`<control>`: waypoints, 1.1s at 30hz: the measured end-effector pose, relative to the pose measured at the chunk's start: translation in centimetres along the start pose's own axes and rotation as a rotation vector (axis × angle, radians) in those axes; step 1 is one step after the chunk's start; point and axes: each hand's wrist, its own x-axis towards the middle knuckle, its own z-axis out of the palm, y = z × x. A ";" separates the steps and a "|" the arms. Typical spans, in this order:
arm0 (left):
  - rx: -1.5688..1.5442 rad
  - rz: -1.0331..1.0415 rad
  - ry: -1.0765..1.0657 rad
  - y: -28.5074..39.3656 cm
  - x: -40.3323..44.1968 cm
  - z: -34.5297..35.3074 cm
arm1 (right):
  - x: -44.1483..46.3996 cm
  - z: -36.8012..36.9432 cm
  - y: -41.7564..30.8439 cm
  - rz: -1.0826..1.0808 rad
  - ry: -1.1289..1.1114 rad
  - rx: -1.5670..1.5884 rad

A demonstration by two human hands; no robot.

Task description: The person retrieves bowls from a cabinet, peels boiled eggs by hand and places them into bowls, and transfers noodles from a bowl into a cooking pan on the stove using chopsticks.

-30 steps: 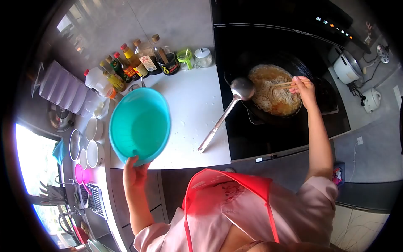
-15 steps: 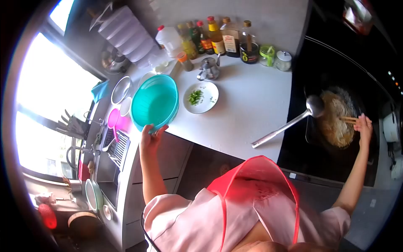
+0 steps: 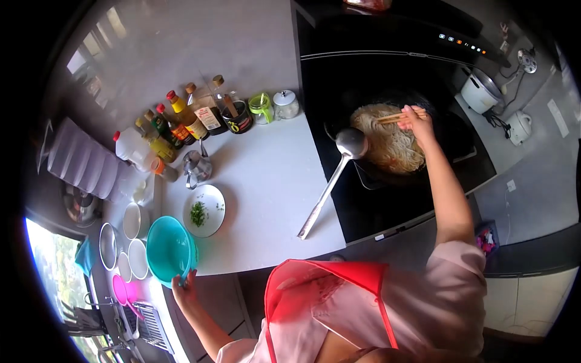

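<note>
My left hand [image 3: 184, 287] grips the near rim of a teal plastic basin [image 3: 170, 251] at the counter's left front edge. The basin's visible inside holds nothing. My right hand [image 3: 417, 123] is closed round a pair of wooden chopsticks [image 3: 390, 118], whose tips reach into pale noodles [image 3: 393, 145]. The noodles lie in a dark pan on the black stove [image 3: 363, 215]. A metal ladle [image 3: 330, 192] rests with its bowl by the pan and its handle over the counter. Beside the basin is a white plate [image 3: 213, 224] with chopped green herbs [image 3: 198, 213].
Sauce bottles [image 3: 181, 124] and lidded jars [image 3: 286, 104] line the wall. A small metal pot [image 3: 197, 166] stands in front of them. Several bowls [image 3: 138, 259] and a pink dipper [image 3: 120, 290] are left of the basin. A white cooker [image 3: 480, 91] sits beyond the stove.
The view has turned right, bringing the stove toward the middle. My left hand is still on the basin's rim. My right hand and the chopsticks have shifted toward the pan's far side.
</note>
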 end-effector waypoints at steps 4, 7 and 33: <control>-0.038 0.010 0.002 -0.8 1.3 0.2 | 1.6 0.2 1.2 -0.060 0.161 -0.012; 0.009 0.014 0.051 -1.0 0.6 1.3 | 2.3 -0.9 1.2 -0.086 0.155 -0.277; -0.068 -0.066 -0.060 -1.4 2.6 1.4 | 5.7 -5.5 0.4 -0.137 0.219 -0.227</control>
